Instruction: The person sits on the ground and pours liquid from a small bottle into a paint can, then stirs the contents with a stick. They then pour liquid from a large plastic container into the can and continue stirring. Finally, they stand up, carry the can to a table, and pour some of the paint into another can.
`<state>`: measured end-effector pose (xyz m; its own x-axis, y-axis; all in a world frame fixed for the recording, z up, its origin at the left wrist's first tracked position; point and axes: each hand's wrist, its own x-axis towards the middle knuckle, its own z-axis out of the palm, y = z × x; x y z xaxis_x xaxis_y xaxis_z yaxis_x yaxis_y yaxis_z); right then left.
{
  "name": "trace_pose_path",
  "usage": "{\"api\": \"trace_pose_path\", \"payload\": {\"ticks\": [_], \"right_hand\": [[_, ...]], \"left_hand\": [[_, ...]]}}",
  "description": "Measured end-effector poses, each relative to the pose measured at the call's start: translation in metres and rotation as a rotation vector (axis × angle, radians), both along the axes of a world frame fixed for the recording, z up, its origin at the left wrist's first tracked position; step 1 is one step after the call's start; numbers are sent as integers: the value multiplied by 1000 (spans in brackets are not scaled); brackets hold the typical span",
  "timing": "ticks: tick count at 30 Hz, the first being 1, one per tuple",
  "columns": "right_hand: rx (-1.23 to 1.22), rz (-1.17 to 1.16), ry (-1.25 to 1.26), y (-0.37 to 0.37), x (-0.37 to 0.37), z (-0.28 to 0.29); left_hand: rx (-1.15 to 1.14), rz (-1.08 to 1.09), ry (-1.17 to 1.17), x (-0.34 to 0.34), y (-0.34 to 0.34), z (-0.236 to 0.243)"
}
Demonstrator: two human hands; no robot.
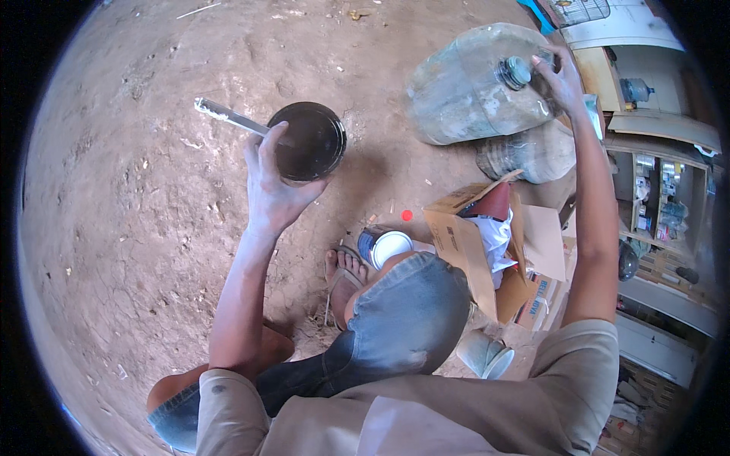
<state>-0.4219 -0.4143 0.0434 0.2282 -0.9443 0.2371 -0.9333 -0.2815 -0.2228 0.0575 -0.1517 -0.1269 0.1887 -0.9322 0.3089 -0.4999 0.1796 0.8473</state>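
Observation:
My left hand (272, 186) is closed round a dark, round, open-topped container (310, 144), held over the dirt floor. A flat stick-like tool (228, 116), smeared white at its far end, juts out to the left over the rim, by my fingers. At the far right, my right hand (561, 82) grips the top of a large, dirty, translucent plastic jug (475, 87) lying on its side. The fingers curl close to its greenish cap (517, 72). The container's contents look dark and cannot be made out.
A second dirty jug (532, 154) lies just behind the first. Nearer me stand an opened cardboard box (464, 239) with white plastic inside, a small can with a white lid (391, 247) by my sandalled foot, and a pale bucket (484, 353). Shelves (658, 197) line the right side.

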Motion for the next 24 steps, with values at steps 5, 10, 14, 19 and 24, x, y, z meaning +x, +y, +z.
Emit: {"api": "trace_pose_path", "payload": {"ticks": [5,10,14,19,24], "right_hand": [[103,197,130,40,70,-10],[-33,141,312,47,87,-39],[159,14,346,50,88,-33],[134,29,395,110,162,24],[481,158,-84,234,323,84]], "left_hand": [[6,-21,-23,4,-11,0],[-39,43,-38,15,-7,27],[38,183,19,24,38,99],[65,330,-4,67,103,220],[96,526,13,109,183,378]]}}
